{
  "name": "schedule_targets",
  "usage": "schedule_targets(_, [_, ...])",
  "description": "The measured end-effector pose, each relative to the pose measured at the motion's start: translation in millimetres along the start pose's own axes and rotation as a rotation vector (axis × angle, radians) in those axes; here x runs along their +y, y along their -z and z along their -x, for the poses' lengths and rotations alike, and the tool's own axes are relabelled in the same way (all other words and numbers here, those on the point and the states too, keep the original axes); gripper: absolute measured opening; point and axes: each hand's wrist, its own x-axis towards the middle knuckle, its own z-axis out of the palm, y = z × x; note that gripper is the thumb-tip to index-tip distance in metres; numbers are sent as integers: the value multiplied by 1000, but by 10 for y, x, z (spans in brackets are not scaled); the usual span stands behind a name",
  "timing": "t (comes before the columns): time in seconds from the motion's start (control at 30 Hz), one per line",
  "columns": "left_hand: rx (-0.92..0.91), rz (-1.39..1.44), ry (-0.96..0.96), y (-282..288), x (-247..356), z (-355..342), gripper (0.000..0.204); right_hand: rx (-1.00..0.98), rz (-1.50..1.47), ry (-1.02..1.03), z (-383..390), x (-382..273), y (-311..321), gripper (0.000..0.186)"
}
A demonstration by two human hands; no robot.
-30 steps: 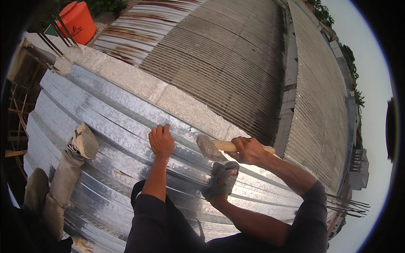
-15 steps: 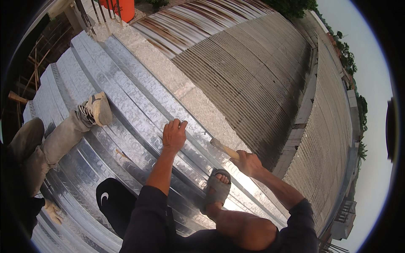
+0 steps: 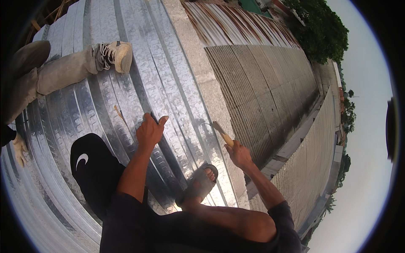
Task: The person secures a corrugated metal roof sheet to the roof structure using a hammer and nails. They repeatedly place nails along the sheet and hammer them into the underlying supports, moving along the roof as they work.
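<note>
Farther from the ledge (image 3: pixel 206 76) now, the left hand (image 3: pixel 150 130) had shifted over the metal sheet (image 3: pixel 169 80), thumb apart from fingers, leaving only the right hand (image 3: pixel 238 155) nearby, clamped on the hammer (image 3: pixel 225 137) at the ledge's sheet-side edge.

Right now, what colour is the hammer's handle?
The hammer's handle is pale yellowish tan, best seen in the head view.

Sandal (image 3: pixel 201 187): grey, open-toed, broad-strapped on my feed.
Legwear (image 3: pixel 95 179): black, left of the sandal; I see a white curved mark (image 3: pixel 83 157).
Sleeves (image 3: pixel 122 213): dark, either side of the sandal.
Hands (image 3: pixel 149 131): bare.
</note>
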Motion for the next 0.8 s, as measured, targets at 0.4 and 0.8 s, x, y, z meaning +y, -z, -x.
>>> schedule_targets(0.4, [-116,83,69,179,122,-32,78,461,-264,640,54,-571,627,35])
schedule_targets(0.8, [-147,106,67,227,69,-76,81,473,-520,511,-9,-928,910,33])
